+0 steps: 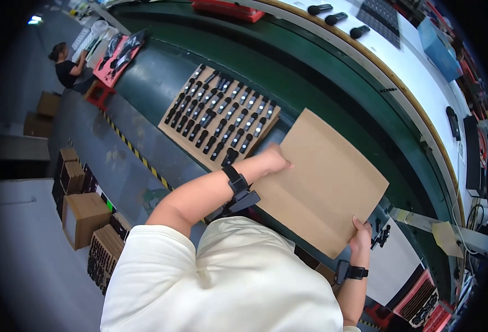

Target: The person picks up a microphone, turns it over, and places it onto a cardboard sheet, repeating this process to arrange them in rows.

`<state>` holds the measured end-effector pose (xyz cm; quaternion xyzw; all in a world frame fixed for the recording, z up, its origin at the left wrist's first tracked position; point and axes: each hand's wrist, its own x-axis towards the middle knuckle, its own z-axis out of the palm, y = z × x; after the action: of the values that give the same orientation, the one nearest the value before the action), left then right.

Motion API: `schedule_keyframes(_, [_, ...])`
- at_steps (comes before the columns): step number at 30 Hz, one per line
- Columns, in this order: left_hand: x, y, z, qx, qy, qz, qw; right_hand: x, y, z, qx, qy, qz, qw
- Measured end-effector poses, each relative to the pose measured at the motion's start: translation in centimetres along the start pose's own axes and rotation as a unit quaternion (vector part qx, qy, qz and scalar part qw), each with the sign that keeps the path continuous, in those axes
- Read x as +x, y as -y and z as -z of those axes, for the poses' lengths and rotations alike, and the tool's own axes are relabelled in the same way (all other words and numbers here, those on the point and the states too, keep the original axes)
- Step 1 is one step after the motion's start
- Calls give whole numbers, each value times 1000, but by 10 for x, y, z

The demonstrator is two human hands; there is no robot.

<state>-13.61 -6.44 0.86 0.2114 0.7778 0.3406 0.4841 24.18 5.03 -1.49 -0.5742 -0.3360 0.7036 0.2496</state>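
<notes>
Cardboard sheet (324, 174), plain brown, is held up by both hands over the green work surface (332, 88), just in front of the torso. Left edge is gripped by the left hand (275, 159): fingers curled in, thumb laid on the upper face. Lower right edge is pinched by the right hand (361, 235), thumb on top; its fingers are mostly hidden under the sheet, so exact finger placement can't be told. A black wrist strap (235, 180) is worn on the left arm, a similar one on the right.

Just left of the sheet, a cardboard tray (188, 148) is filled with rows of black microphones (205, 118). Three loose microphones (336, 18) are lying on the white table (426, 61) at far top right. Small black parts (382, 237) are seen just beyond the right hand. A seated co-worker (67, 66) is visible upper left.
</notes>
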Motion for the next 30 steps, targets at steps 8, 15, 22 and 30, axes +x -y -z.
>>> schedule_keyframes(8, [-11,7,143,-111,35,-40,992,-24,16,-144,-4,74,27,997])
schedule_keyframes(15, [-16,20,275,-104,20,-46,993,-44,-11,-288,36,120,11,992])
schedule_keyframes(22, [10,59,391,-47,3,-28,999,-47,-51,-403,2,68,23,997])
schedule_keyframes(30, [34,80,413,-36,14,-37,999,-49,-72,-437,-41,-24,46,998])
